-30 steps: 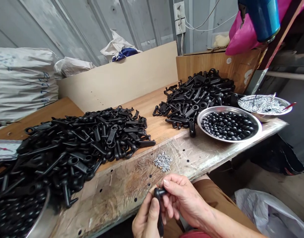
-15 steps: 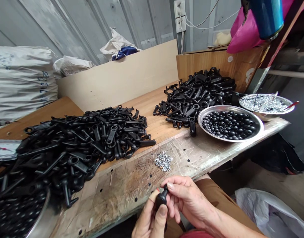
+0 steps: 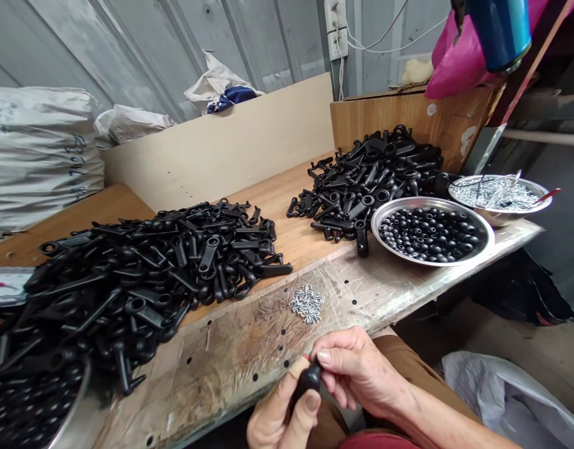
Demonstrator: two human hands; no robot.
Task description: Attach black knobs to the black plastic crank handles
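Near the front edge of the bench, my left hand [image 3: 284,408] is closed around a black plastic crank handle [image 3: 309,378], thumb on its rounded part. One left finger has a tan wrapping. My right hand [image 3: 361,368] pinches the narrow upper end of the same handle between thumb and forefinger; its other fingers curl below. Most of the handle is hidden in the left palm. Just beyond my hands lies a small heap of short silver pins [image 3: 307,304] on the bench [image 3: 230,349].
Black crank handles form a large pile on the left [image 3: 174,268] and another at the back right [image 3: 375,174]. A metal bowl [image 3: 490,246] holds black knobs; behind it a second bowl [image 3: 541,209] holds silver pins. A blue tool [image 3: 499,31] hangs upper right.
My hands and the crank handle have shifted slightly right in view. The right fingertips now cover more of its narrow upper end, and the handle is tilted a little more.
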